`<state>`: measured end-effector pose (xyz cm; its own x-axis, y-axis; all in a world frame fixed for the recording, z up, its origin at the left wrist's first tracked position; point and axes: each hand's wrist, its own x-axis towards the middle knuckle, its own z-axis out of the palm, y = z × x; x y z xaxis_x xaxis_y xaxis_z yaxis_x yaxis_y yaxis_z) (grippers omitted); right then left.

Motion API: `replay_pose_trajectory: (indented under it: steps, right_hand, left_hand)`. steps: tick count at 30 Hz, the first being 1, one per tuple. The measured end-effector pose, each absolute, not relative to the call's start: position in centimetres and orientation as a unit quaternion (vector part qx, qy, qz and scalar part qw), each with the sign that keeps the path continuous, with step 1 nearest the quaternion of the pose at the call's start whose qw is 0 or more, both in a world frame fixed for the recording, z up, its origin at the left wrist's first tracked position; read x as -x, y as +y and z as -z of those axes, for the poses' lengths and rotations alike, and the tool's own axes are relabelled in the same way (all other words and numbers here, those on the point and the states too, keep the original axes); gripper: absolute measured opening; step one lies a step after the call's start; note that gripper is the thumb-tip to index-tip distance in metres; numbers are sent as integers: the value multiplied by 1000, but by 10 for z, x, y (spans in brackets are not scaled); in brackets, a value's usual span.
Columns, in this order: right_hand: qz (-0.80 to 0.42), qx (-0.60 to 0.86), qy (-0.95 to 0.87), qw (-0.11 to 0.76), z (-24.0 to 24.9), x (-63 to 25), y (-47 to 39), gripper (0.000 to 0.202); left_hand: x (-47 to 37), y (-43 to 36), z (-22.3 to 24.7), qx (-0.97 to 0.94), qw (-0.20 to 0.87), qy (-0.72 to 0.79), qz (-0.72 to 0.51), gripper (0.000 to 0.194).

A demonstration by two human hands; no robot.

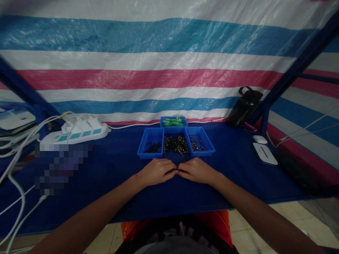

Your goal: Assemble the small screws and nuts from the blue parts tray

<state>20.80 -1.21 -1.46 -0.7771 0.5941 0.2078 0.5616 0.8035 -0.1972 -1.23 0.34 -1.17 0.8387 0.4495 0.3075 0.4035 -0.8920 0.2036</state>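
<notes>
Left hand (159, 171) and right hand (197, 171), with fingers (168, 165) curled nearly closed, touching at the tips; cannot tell if gripping anything small. Just beyond, on desk (113, 183): four blue trays (149, 155), one with dark pieces (153, 147), two with shiny pieces (176, 144), rearmost with green pieces (172, 122); too small to count.

Striped sheeting (169, 79) runs in white, blue and pinkish red. The table (120, 144) is dark blue, the 4 trays (150, 155) a brighter blue. Green pieces (173, 122), black pieces (153, 147) and a black-and-brassy heap (176, 144) fill out the colours, beside a white power strip (103, 132) with light-blue panels and a black bottle (241, 111).
</notes>
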Motion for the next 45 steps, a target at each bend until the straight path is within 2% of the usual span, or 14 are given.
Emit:
replay_pose_trajectory:
  steps: [6, 10, 14, 18, 35, 45]
  right_hand:
    - [-73, 317, -939, 107, 7, -207, -16, 16]
    - [-98, 324, -932, 128, 5, -208, -16, 23]
    - [-98, 329, -930, 129, 6, -207, -14, 28]
    - [-102, 323, -932, 126, 6, -206, -15, 24]
    - [-137, 332, -924, 134, 5, -210, -12, 14]
    - [-114, 366, -915, 126, 8, -210, -8, 24]
  left_hand:
    - [12, 5, 14, -956, 61, 227, -173, 23]
    - [13, 5, 15, -957, 60, 222, -175, 17]
    - [13, 4, 18, -958, 40, 223, -174, 21]
    - [11, 4, 18, -957, 30, 225, -179, 23]
    - [14, 5, 14, -943, 101, 250, -193, 8]
    - [16, 3, 8, -932, 120, 248, -234, 20]
